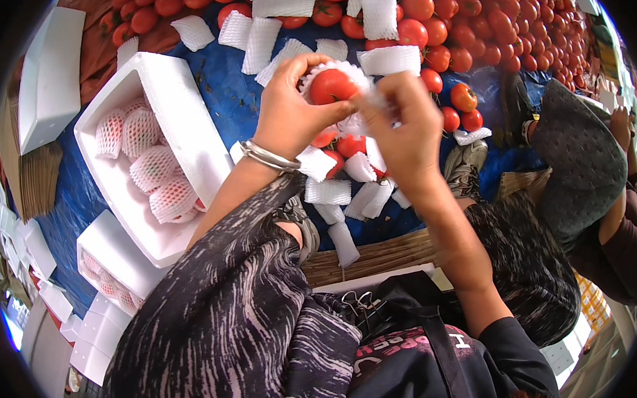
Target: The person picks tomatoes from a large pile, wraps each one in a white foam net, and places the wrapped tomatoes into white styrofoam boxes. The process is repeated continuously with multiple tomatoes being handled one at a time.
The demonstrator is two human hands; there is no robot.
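My left hand [292, 106], with a metal bangle at its wrist, holds a red tomato [332, 86] partly wrapped in a white foam net sleeve [356, 74]. The stem side of the tomato shows through the sleeve's opening. Close against it on the right, my right hand [405, 129] is blurred, its fingertips pinching the sleeve's edge. Beneath both hands lie loose tomatoes [351, 145] and several flat foam sleeves [327, 192]. Left of my left arm, a white foam box [184, 106] holds several tomatoes in foam nets [155, 167].
A large spread of bare tomatoes [498, 24] covers the upper right of a blue tarp [227, 101]. A second foam box [119, 261] holds netted tomatoes at lower left. Another foam box [53, 78] rests on stacked cardboard [41, 178]. A person [581, 158] sits close on my right.
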